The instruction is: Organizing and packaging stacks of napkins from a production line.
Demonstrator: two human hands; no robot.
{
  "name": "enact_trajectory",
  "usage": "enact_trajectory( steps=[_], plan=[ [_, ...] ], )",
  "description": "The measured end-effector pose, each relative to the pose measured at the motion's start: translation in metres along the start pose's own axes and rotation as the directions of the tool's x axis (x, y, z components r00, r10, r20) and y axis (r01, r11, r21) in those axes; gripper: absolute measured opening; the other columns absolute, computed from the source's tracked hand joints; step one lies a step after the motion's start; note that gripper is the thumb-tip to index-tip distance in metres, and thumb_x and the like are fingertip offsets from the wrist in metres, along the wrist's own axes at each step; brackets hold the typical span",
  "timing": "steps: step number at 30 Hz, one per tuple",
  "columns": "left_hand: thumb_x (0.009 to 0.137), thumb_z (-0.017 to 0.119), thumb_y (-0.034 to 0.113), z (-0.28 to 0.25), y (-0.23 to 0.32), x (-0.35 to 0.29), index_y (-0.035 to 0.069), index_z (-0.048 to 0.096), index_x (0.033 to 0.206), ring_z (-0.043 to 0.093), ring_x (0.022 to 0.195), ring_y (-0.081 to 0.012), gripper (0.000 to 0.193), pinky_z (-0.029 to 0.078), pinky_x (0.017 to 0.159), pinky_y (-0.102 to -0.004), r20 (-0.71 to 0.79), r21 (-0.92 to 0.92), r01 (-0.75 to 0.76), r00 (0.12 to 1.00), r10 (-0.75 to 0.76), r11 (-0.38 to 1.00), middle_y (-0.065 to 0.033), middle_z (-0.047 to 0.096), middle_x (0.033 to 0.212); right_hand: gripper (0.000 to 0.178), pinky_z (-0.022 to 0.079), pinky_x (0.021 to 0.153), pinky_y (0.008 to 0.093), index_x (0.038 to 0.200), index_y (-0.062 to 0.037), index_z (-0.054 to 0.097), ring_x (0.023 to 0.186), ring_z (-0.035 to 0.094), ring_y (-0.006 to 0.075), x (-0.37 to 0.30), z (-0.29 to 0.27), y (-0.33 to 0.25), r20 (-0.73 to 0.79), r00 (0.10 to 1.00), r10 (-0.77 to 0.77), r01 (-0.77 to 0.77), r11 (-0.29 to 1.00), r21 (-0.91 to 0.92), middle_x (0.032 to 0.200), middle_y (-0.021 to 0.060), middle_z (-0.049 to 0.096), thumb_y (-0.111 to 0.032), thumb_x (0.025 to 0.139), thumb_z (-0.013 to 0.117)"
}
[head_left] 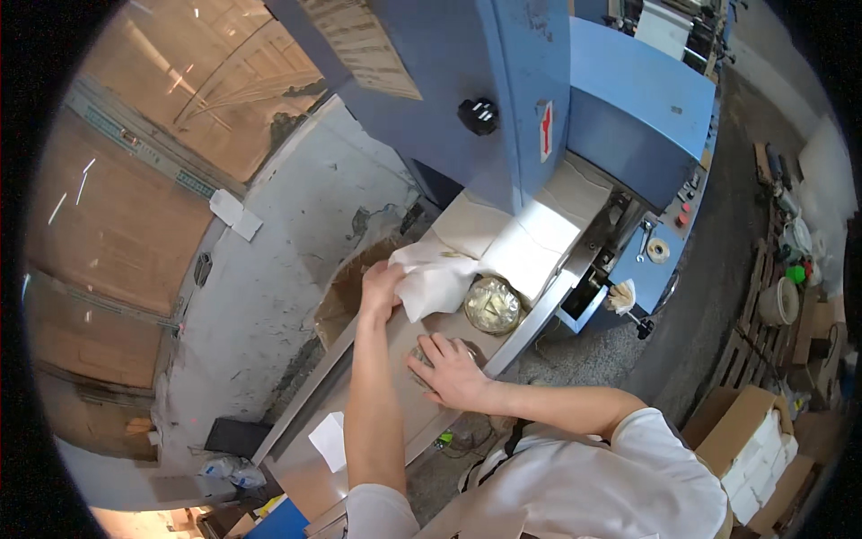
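Note:
My left hand (382, 289) is closed on the near-left edge of a crumpled white paper sheet (433, 280), lifting it above the metal table (401, 384). Fingers bent, my right hand (453, 375) lies over a round object whose shiny rim just shows past the fingers; most of it is hidden beneath the palm. Beyond that hand sits a round, shiny gold-silver piece (492, 305), its top wrinkled like foil. It lies against the table's right side rail, beside the paper. A small white paper piece (329, 441) rests near my left forearm.
The blue machine (530, 99) rises at the far end, with white sheets (537, 242) leading into it. A wrench (645, 235) and a tape roll (658, 251) lie on its right ledge. Left of the table stands a brown-lined bin (337, 310). Cardboard boxes (736, 440) stand at right.

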State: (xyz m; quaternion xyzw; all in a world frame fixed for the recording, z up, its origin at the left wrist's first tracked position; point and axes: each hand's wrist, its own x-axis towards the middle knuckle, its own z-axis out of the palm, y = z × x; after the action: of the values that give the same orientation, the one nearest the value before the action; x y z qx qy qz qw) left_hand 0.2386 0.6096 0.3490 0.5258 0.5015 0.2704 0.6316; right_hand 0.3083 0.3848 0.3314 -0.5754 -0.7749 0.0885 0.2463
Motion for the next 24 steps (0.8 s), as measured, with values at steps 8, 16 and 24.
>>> enact_trajectory(
  steps=[8,16,24],
  plan=[
    [0.078,0.055,0.007,-0.104,0.038,-0.103,-0.002,0.056,0.115,0.059,0.07,-0.0101,0.038,0.052,0.061,-0.0268,-0.078,-0.071,-0.152,0.986,0.146,0.986,-0.0046,0.062,0.091,0.073,0.033,0.105,0.0555,0.132,-0.0087,0.049,0.125,0.042,0.0435,0.049,0.004,0.056,-0.029,0.999,0.04,-0.045,0.982,-0.183,0.131,0.0277,0.045,-0.036,0.07,0.075],
    [0.074,0.062,0.009,-0.136,-0.031,-0.167,-0.002,0.06,0.116,0.065,0.083,-0.0169,0.044,0.051,0.072,-0.0281,-0.118,0.245,-0.102,0.984,0.134,0.964,-0.0085,0.066,0.098,0.052,0.043,0.098,0.0434,0.125,-0.0034,0.053,0.119,0.051,0.0391,0.085,-0.04,0.075,-0.109,0.989,0.104,-0.115,0.989,-0.098,0.125,0.0239,0.053,-0.018,0.078,0.069],
    [0.073,0.075,0.02,-0.081,-0.084,-0.165,-0.009,0.044,0.134,0.063,0.105,-0.0278,0.074,0.05,0.09,-0.0344,-0.181,0.549,-0.112,0.952,0.248,0.828,-0.0224,0.056,0.126,0.054,0.049,0.088,0.0348,0.128,-0.001,0.056,0.103,0.064,0.0269,0.027,0.015,0.053,0.434,0.876,0.208,-0.454,0.655,0.604,0.114,0.0173,0.066,-0.044,0.097,0.049]
  ],
)
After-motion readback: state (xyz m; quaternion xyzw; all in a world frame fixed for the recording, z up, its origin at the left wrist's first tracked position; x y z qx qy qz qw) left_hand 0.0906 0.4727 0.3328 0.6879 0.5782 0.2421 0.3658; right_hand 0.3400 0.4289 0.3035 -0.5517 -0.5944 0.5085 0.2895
